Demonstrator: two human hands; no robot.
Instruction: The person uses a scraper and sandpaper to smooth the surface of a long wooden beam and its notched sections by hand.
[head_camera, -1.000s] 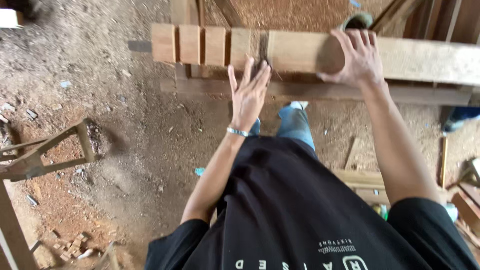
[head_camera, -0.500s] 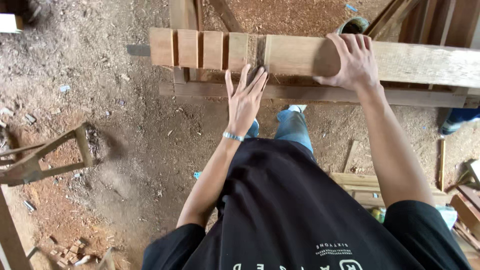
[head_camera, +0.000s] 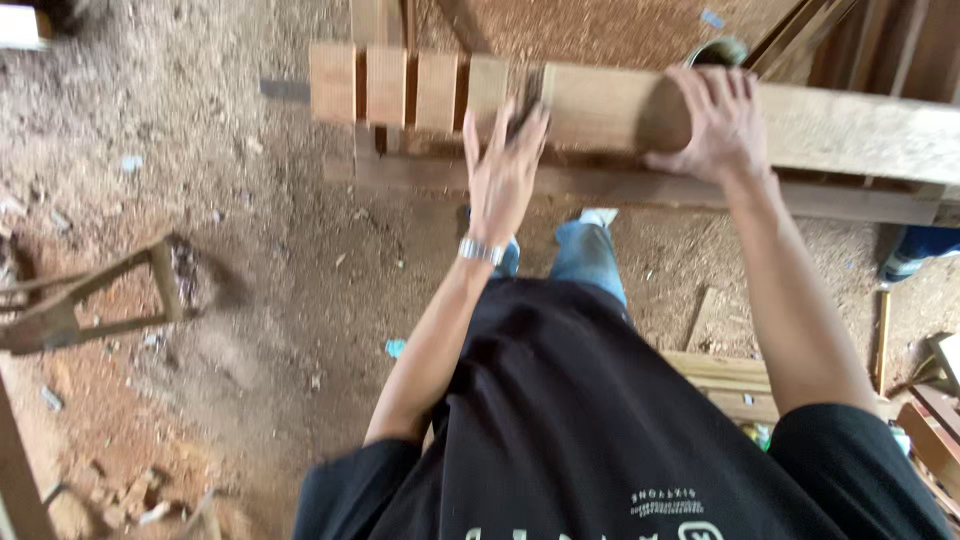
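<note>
A long wooden plank lies across a low wooden frame in front of me, with several short cut blocks lined up at its left end. My right hand presses flat on the plank, fingers spread. My left hand reaches with straight fingers to the cut end of the plank, touching the block beside the gap. A metal watch band sits on my left wrist.
Sawdust and dirt cover the ground. A wooden frame piece lies at the left. Planks and offcuts are stacked at the lower right. A round container stands behind the plank.
My left hand has moved up from below the plank to its cut end. My right hand has stayed pressed on the plank.
</note>
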